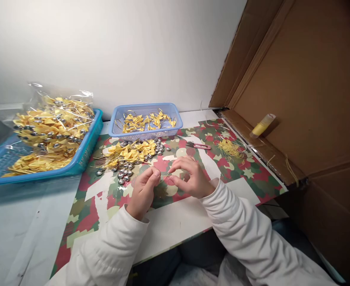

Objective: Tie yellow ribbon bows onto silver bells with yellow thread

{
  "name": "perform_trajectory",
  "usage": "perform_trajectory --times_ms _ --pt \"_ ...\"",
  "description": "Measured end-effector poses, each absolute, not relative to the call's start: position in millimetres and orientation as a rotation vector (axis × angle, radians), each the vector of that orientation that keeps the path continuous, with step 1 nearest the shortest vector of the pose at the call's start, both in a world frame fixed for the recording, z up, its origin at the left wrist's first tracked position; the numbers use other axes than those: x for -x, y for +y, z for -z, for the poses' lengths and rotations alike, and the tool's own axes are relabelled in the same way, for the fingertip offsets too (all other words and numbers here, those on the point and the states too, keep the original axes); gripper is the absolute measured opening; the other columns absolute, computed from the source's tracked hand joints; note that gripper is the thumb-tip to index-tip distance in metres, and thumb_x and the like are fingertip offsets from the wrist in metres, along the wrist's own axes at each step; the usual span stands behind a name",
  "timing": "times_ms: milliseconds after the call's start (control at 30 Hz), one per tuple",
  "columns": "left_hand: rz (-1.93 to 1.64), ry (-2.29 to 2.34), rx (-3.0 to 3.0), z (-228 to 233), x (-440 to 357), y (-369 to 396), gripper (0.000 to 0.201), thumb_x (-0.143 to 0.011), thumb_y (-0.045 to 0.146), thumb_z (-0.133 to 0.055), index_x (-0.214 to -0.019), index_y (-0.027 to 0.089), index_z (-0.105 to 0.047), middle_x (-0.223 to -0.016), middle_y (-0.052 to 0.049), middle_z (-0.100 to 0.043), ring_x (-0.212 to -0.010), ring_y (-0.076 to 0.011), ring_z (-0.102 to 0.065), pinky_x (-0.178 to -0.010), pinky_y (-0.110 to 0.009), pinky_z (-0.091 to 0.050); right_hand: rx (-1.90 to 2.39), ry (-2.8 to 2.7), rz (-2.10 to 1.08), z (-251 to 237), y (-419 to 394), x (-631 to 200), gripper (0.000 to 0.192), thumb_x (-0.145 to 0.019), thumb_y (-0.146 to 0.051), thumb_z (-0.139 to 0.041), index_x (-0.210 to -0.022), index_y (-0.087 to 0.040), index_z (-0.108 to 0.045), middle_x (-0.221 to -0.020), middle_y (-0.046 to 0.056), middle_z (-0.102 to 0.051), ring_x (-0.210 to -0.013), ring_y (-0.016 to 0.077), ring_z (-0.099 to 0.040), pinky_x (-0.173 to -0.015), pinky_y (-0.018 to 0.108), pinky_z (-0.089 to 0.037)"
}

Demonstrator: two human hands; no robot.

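Working at mid-counter [177, 222], over the camouflage-print cover. Left hand [142, 190] curling nearly shut, fingertips pinching something small and thin, likely a thread [164, 175]; too fine to confirm. Right hand [189, 176] half closed, fingers bent inward, pinching the same item just beside the left. Judging the step as tying or threading one piece by hand. Lying near, beyond the hands: loose bows [130, 153] mixed with silver beads [124, 171]; small basket [145, 119] holding more bows; large basket [44, 159] at far left, heaped. Snips [198, 145] and yellow offcuts [230, 147] resting to the right. Next move probably calling for steady tension and fine fingertip control.
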State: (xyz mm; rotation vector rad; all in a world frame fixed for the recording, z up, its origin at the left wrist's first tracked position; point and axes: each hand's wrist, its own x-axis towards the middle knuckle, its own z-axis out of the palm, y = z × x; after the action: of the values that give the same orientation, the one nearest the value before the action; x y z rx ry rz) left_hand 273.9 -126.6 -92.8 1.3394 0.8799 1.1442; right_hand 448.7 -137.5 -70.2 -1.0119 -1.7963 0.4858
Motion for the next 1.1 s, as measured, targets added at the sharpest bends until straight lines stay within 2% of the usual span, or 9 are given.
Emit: perform_trajectory --times_ms 100,267,400,467,533,600,700,867,1100 --pt "-1.142 0.898 -1.303 91 -275 -127 0.037 -0.087 0.044 -0.056 -0.062 0.019 -0.047 -0.060 0.004 -0.035 -0.058 -0.0120 -0.029 -0.055 -0.028 -0.024 0.998 -1.805 -0.435 72 -137 -448 0.013 -0.085 -0.022 -0.062 -0.072 -0.022 -0.061 -0.077 0.000 -0.069 -0.079 0.0173 -0.060 -0.081 0.036 -0.038" --pt "-1.111 0.850 -1.003 83 -278 -126 0.045 -0.076 0.048 -0.069 -0.050 0.018 -0.047 -0.052 0.005 -0.034 -0.052 -0.0092 -0.028 -0.050 -0.024 -0.027 1.110 -1.867 -0.326 75 -137 -448 0.013 -0.085 -0.019 -0.060 -0.073 -0.020 -0.059 -0.075 0.000 -0.068 -0.080 0.0171 -0.058 -0.078 0.035 -0.033" --pt "-1.131 0.875 -0.796 80 -280 -123 0.037 -0.060 0.048 -0.082 -0.066 0.015 -0.067 -0.056 0.003 -0.053 -0.047 -0.0051 -0.029 -0.045 -0.020 -0.026 1.076 -1.990 -0.231 78 -137 -447 0.015 -0.086 -0.021 -0.057 -0.071 -0.020 -0.057 -0.076 0.000 -0.069 -0.080 0.0164 -0.058 -0.079 0.036 -0.029" --pt "-1.126 0.942 -0.822 80 -281 -123 0.038 -0.060 0.047 -0.082 -0.075 0.014 -0.073 -0.058 0.001 -0.058 -0.045 -0.0035 -0.027 -0.043 -0.020 -0.024 1.065 -2.019 -0.201 78 -137 -447 0.017 -0.088 -0.023 -0.055 -0.072 -0.020 -0.057 -0.079 0.000 -0.069 -0.081 0.0164 -0.058 -0.080 0.036 -0.028" --pt "-1.118 1.032 -0.934 80 -280 -124 0.036 -0.063 0.046 -0.080 -0.078 0.014 -0.076 -0.052 0.002 -0.057 -0.044 -0.0046 -0.029 -0.042 -0.020 -0.026 1.060 -2.039 -0.168 78 -137 -447 0.016 -0.089 -0.023 -0.054 -0.073 -0.020 -0.057 -0.079 0.001 -0.069 -0.081 0.0166 -0.057 -0.080 0.036 -0.028" --pt "-1.119 1.126 -1.108 80 -279 -127 0.030 -0.065 0.043 -0.079 -0.078 0.016 -0.079 -0.050 0.001 -0.060 -0.046 -0.0082 -0.039 -0.044 -0.022 -0.032 1.064 -2.053 -0.130 78 -137 -449 0.016 -0.090 -0.022 -0.052 -0.075 -0.020 -0.056 -0.079 0.001 -0.068 -0.081 0.0171 -0.057 -0.080 0.037 -0.028" --pt "-1.130 1.216 -1.360 81 -279 -130 0.021 -0.066 0.038 -0.079 -0.075 0.018 -0.080 -0.060 -0.003 -0.070 -0.051 -0.0134 -0.051 -0.048 -0.025 -0.039 1.126 -2.056 -0.059 78 -136 -450 0.017 -0.093 -0.020 -0.048 -0.078 -0.020 -0.055 -0.083 0.003 -0.069 -0.082 0.0184 -0.056 -0.078 0.037 -0.027" --pt "-0.972 1.247 -1.574 84 -277 -131 0.026 -0.072 0.043 -0.074 -0.074 0.017 -0.079 -0.043 0.001 -0.058 -0.040 -0.0092 -0.039 -0.039 -0.023 -0.028 1.107 -2.112 -0.001 80 -136 -449 0.016 -0.093 -0.015 -0.046 -0.079 -0.020 -0.054 -0.085 0.003 -0.069 -0.082 0.0189 -0.055 -0.076 0.036 -0.026" --pt "-0.915 1.223 -1.702 81 -276 -132 0.029 -0.078 0.043 -0.068 -0.069 0.016 -0.075 -0.039 0.003 -0.048 -0.039 -0.0090 -0.037 -0.039 -0.021 -0.026 1.107 -2.119 -0.027 81 -136 -448 0.017 -0.093 -0.016 -0.046 -0.078 -0.020 -0.055 -0.085 0.002 -0.069 -0.082 0.0182 -0.054 -0.077 0.037 -0.027"
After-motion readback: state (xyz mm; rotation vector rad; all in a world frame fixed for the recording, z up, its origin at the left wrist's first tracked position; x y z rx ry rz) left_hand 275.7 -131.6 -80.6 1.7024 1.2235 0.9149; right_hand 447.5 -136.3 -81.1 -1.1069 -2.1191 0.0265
